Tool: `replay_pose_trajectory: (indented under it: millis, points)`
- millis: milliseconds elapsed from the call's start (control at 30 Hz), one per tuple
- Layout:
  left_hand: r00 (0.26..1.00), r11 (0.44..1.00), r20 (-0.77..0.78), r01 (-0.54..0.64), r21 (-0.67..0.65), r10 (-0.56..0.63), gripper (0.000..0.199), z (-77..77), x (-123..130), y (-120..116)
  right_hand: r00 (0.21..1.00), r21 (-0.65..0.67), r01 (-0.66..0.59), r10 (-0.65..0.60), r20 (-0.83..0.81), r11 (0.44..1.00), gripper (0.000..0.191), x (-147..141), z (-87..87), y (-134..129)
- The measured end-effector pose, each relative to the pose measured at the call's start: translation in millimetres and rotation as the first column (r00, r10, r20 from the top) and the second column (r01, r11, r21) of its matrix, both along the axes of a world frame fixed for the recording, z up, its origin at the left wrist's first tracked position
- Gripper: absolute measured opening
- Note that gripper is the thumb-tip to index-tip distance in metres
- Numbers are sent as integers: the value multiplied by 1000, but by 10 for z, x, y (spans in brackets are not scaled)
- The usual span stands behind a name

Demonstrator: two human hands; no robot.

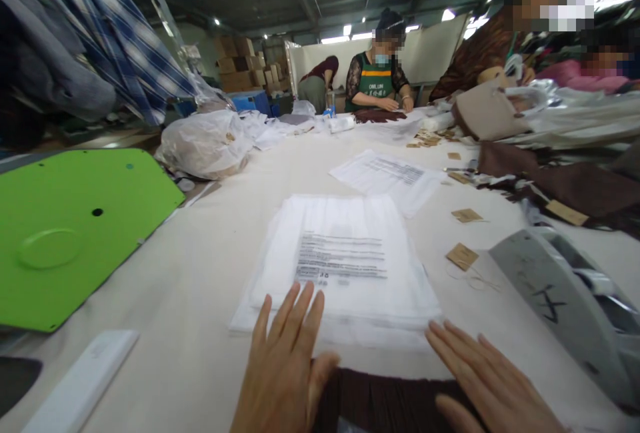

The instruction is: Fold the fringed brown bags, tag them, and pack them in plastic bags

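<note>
A stack of white plastic bags (345,219) with black printed text lies on the pale table in front of me. My left hand (287,353) is open, its fingers spread, with the fingertips over the near edge of the stack. Beside the stack's near right corner, my right hand (493,376) is open too, fingers stretched out. Between and below both hands lies a dark brown ribbed cloth (390,396), partly hidden by them. Past the stack, another printed white bag (387,176) lies at an angle.
A green board (95,233) and a white bar (83,379) occupy the left. Brown tags (463,256), a grey holder (555,306) and dark brown cloth (565,183) lie right. Across the table, a person in a green apron (377,86) handles brown cloth.
</note>
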State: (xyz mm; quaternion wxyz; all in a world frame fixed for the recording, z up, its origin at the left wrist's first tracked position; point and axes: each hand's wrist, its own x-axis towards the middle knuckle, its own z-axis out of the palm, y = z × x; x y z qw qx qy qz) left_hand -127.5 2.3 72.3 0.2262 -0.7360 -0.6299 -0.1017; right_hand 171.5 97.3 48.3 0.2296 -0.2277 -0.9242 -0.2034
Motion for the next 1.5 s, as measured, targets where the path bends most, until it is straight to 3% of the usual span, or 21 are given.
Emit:
replay_pose_trajectory:
  millis: [67, 133, 200, 300, 400, 500, 600, 667, 800, 833, 933, 1067, 1133, 1200, 1400, 1500]
  points:
    - [988, 985, 92, -107, -138, 121, 47, 69, -35, 258, 1000, -67, 7, -7, 0, 998, 38, -187, 126, 136]
    - [976, 926, 167, -68, -372, 139, 51, 19, -35, 494, 998, -113, -42, 47, 38, 993, 36, -416, 122, 295]
    - [957, 869, 265, 28, -494, 120, 49, -77, -37, 666, 993, -147, -61, 75, 93, 987, 43, -623, 22, 441]
    - [909, 896, 408, 110, -430, 84, 23, -162, -102, 788, 986, -240, -19, 58, 155, 970, 43, -795, -112, 579]
    - [885, 921, 461, 124, -370, 66, 2, -133, -204, 809, 983, -358, -6, 72, 171, 934, 32, -802, -97, 626]
    - [855, 932, 517, 159, -325, 35, 8, -44, -223, 836, 990, -487, 31, 41, 135, 873, 23, -772, 5, 673]
    - [801, 931, 595, 263, -255, -63, 35, 40, -101, 933, 995, -584, 94, -56, 83, 806, 16, -792, 126, 771]
    - [830, 906, 543, 318, -280, -123, 43, 64, 23, 1037, 993, -598, 118, -96, 69, 793, 10, -819, 217, 851]
    - [933, 882, 340, 256, -395, -118, 11, 15, 183, 1254, 991, -627, 131, -83, 105, 768, 9, -828, 390, 998]
    - [940, 888, 325, 233, -397, -102, 12, -6, 191, 1293, 990, -634, 131, -66, 125, 762, 10, -818, 418, 1025]
    - [948, 905, 312, 190, -381, -68, 14, -35, 173, 1344, 982, -634, 157, -50, 184, 757, 18, -786, 450, 1073]
    - [944, 911, 327, 174, -375, -46, 14, 49, 180, 1295, 978, -626, 193, -97, 184, 755, 14, -778, 408, 1065]
    - [930, 910, 362, 204, -362, -65, 29, 95, 220, 1261, 980, -631, 188, -106, 167, 753, 11, -791, 373, 1040]
    - [921, 905, 372, 253, -342, -117, 32, 96, 273, 1245, 985, -635, 166, -95, 145, 754, 9, -809, 332, 1010]
    - [944, 908, 302, 242, -343, -137, 15, -119, 366, 1263, 994, -647, 113, -81, 79, 754, 12, -850, 198, 964]
    - [942, 922, 312, 225, -314, -123, 10, -175, 351, 1240, 989, -603, 127, -57, 135, 788, 10, -853, 154, 961]
